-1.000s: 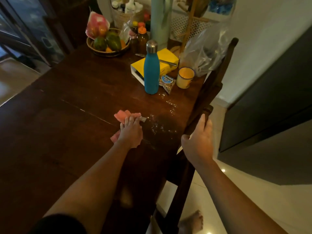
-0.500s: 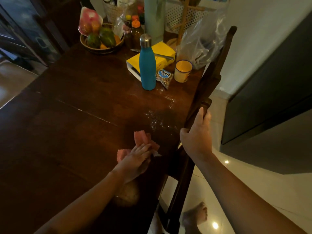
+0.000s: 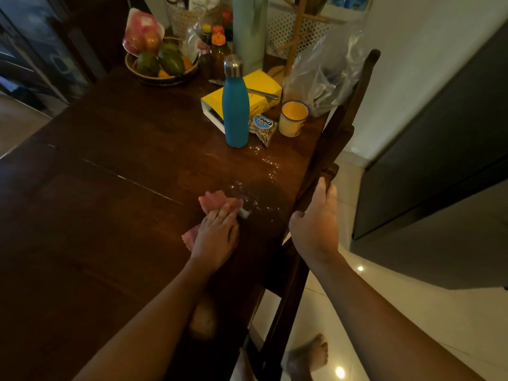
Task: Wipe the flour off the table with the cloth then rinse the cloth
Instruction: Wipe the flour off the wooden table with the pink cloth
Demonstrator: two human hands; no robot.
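Observation:
A crumpled pink cloth (image 3: 211,202) lies on the dark wooden table (image 3: 110,188). My left hand (image 3: 217,235) presses flat on it, fingers straight. White flour (image 3: 255,193) is scattered just right of and beyond the cloth, in a trail running up towards a blue bottle (image 3: 235,105). A small white clump sits at my fingertips. My right hand (image 3: 316,221) grips the top rail of a wooden chair (image 3: 338,127) pushed against the table's right edge.
Beyond the flour stand the blue bottle, a yellow box (image 3: 261,83) with a knife on it, a snack packet (image 3: 264,127) and a yellow mug (image 3: 292,119). A fruit basket (image 3: 162,64), jars and a plastic bag (image 3: 324,78) crowd the far end. A dark cabinet (image 3: 439,133) stands at the right.
My left hand dragged the cloth back towards me and the table edge, then pushed it forward again to the flour. My right hand stayed on the chair rail.

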